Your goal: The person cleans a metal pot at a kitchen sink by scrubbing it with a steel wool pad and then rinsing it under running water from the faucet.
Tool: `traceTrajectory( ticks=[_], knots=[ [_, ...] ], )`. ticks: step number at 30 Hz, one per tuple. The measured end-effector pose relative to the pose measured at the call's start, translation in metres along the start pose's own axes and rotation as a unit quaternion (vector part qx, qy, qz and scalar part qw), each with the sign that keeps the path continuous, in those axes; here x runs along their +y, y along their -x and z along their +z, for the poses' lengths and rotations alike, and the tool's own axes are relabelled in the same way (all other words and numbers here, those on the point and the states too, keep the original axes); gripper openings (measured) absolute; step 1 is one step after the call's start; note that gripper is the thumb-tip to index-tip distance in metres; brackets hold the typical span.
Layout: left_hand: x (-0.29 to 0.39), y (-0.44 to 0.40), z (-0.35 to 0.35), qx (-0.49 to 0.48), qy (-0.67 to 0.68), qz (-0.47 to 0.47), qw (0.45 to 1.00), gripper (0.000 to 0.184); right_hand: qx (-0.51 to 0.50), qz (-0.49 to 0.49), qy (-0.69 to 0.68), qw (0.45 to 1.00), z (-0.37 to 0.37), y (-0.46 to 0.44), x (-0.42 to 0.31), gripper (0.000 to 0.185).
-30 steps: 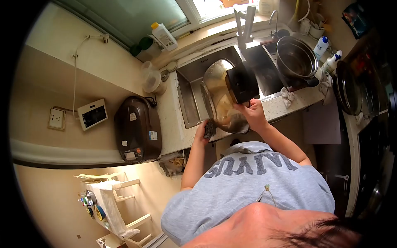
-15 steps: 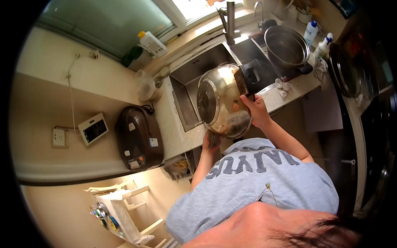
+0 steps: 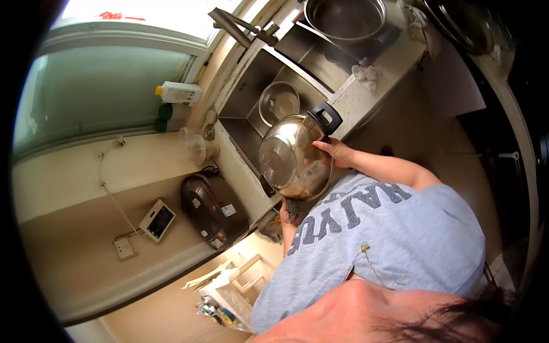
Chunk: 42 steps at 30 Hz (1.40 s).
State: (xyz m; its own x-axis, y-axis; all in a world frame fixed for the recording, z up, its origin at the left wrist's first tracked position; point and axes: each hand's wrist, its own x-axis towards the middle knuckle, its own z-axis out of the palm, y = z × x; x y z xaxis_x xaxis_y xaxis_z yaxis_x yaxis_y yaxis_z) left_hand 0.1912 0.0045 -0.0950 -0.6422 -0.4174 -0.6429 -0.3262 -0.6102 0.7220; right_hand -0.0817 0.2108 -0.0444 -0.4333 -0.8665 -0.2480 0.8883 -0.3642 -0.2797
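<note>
A shiny steel pot [image 3: 306,163] is tipped on its side at the sink's front edge, its round base facing left. Its black handle [image 3: 327,118] sticks out at the top right. My right hand [image 3: 336,152] grips the pot near the rim, thumb on the outer wall. Below the pot, my left hand [image 3: 285,216] is closed around a grey steel wool scrubber [image 3: 293,209], close to the pot's lower side; whether they touch is unclear. Behind the pot, a round steel basin [image 3: 279,102] sits in the left sink bowl [image 3: 243,97].
A faucet [image 3: 243,28] stands behind the sink. A large steel pan [image 3: 346,20] is at the far right bowl, with a crumpled white cloth [image 3: 365,74] on the counter. To the left are a brown rice cooker [image 3: 214,207], clear plastic containers [image 3: 197,148] and a white bottle [image 3: 178,92].
The view has swung, so the room appears rotated and more of the window shows. The pot has moved toward my body, uncovering the basin in the sink. Both hands keep their holds.
</note>
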Motion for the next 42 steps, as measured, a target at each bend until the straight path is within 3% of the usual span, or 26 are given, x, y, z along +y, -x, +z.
traceTrajectory(
  ticks=[2, 4, 10, 12, 14, 16, 17, 18, 20, 22, 23, 24, 26, 27, 29, 30, 31, 32, 33, 35, 36, 37, 38, 40, 41, 42],
  knots=[
    [0.003, 0.003, -0.003, 0.004, -0.033, -0.002, 0.999, 0.038, 0.001, 0.008, -0.005, 1.0, -0.017, -0.002, 0.005, 0.036],
    [0.006, 0.006, -0.004, 0.007, -0.064, -0.006, 0.998, 0.037, 0.068, 0.057, 0.041, 0.995, -0.048, -0.012, 0.025, 0.041],
    [0.022, 0.014, -0.003, 0.004, -0.135, -0.019, 0.991, 0.036, 0.053, 0.1, 0.048, 0.992, -0.067, -0.01, 0.022, 0.048],
    [0.026, 0.014, -0.003, 0.002, -0.153, -0.017, 0.988, 0.035, 0.084, 0.157, 0.147, 0.973, -0.061, -0.005, 0.011, 0.052],
    [0.029, 0.014, -0.002, 0.002, -0.165, -0.015, 0.986, 0.034, 0.098, 0.136, 0.209, 0.963, -0.052, -0.005, 0.001, 0.06],
    [0.03, 0.013, -0.005, 0.006, -0.173, -0.013, 0.985, 0.034, 0.147, 0.217, 0.317, 0.911, -0.047, -0.01, -0.006, 0.074],
    [0.03, 0.011, -0.008, 0.01, -0.177, -0.012, 0.984, 0.033, 0.137, 0.188, 0.345, 0.909, -0.043, -0.003, -0.011, 0.084],
    [0.032, 0.011, -0.004, 0.009, -0.18, -0.01, 0.983, 0.033, 0.135, 0.19, 0.344, 0.91, -0.046, -0.005, -0.009, 0.084],
    [0.037, 0.015, 0.004, 0.015, -0.191, -0.031, 0.981, 0.033, 0.13, 0.257, 0.451, 0.845, -0.055, -0.013, -0.009, 0.091],
    [0.041, 0.02, 0.009, -0.009, -0.222, -0.038, 0.974, 0.032, 0.13, 0.279, 0.485, 0.818, -0.025, 0.007, -0.048, 0.082],
    [0.047, 0.049, 0.056, -0.013, -0.268, 0.04, 0.962, 0.032, 0.109, 0.267, 0.562, 0.775, -0.017, 0.01, -0.059, 0.072],
    [0.056, 0.055, 0.068, -0.013, -0.306, 0.051, 0.951, 0.032, 0.086, 0.254, 0.632, 0.727, -0.01, 0.007, -0.063, 0.063],
    [0.074, 0.067, 0.091, -0.01, -0.38, 0.073, 0.922, 0.034, 0.115, 0.019, 0.823, 0.556, 0.003, 0.006, -0.065, 0.032],
    [0.065, 0.056, 0.061, 0.029, -0.217, 0.012, 0.976, 0.033, 0.111, -0.067, 0.816, 0.563, 0.002, 0.0, -0.065, 0.029],
    [0.052, 0.073, 0.07, 0.084, -0.179, 0.052, 0.979, 0.03, 0.06, -0.217, 0.793, 0.566, 0.008, -0.004, -0.074, 0.024],
    [0.062, 0.079, 0.097, 0.11, -0.228, 0.081, 0.964, 0.029, -0.011, -0.162, 0.837, 0.523, 0.013, -0.007, -0.087, 0.031],
    [0.066, 0.067, 0.087, 0.139, -0.203, 0.01, 0.969, 0.029, -0.045, -0.188, 0.831, 0.522, 0.002, -0.012, -0.085, 0.038],
    [0.07, 0.066, 0.077, 0.168, -0.206, 0.0, 0.964, 0.028, -0.08, -0.213, 0.821, 0.524, -0.012, -0.016, -0.08, 0.044],
    [0.077, 0.065, 0.072, 0.197, -0.208, -0.011, 0.958, 0.028, -0.112, -0.179, 0.824, 0.526, -0.015, -0.016, -0.082, 0.059],
    [0.103, 0.049, 0.042, 0.299, -0.215, -0.004, 0.93, 0.026, -0.14, -0.186, 0.816, 0.529, -0.029, -0.021, -0.081, 0.062],
    [0.128, 0.035, 0.034, 0.367, -0.19, -0.052, 0.909, 0.024, -0.16, -0.197, 0.809, 0.53, -0.036, -0.023, -0.081, 0.066],
    [0.126, 0.033, 0.031, 0.399, -0.285, 0.115, 0.864, 0.023, -0.171, -0.192, 0.806, 0.533, -0.041, -0.025, -0.08, 0.066],
    [0.143, 0.029, 0.077, 0.417, -0.369, 0.276, 0.783, 0.023, -0.199, -0.191, 0.804, 0.527, -0.044, -0.028, -0.08, 0.068],
    [0.147, 0.01, 0.182, 0.416, -0.502, 0.382, 0.655, 0.025, -0.242, -0.19, 0.801, 0.513, -0.05, -0.031, -0.094, 0.07],
    [0.143, 0.004, 0.24, 0.299, -0.461, 0.383, 0.742, 0.024, -0.247, -0.176, 0.821, 0.483, -0.046, -0.03, -0.098, 0.068],
    [0.127, -0.013, 0.246, 0.189, -0.582, 0.421, 0.67, 0.024, -0.249, -0.163, 0.842, 0.451, -0.044, -0.028, -0.1, 0.066]
  ],
)
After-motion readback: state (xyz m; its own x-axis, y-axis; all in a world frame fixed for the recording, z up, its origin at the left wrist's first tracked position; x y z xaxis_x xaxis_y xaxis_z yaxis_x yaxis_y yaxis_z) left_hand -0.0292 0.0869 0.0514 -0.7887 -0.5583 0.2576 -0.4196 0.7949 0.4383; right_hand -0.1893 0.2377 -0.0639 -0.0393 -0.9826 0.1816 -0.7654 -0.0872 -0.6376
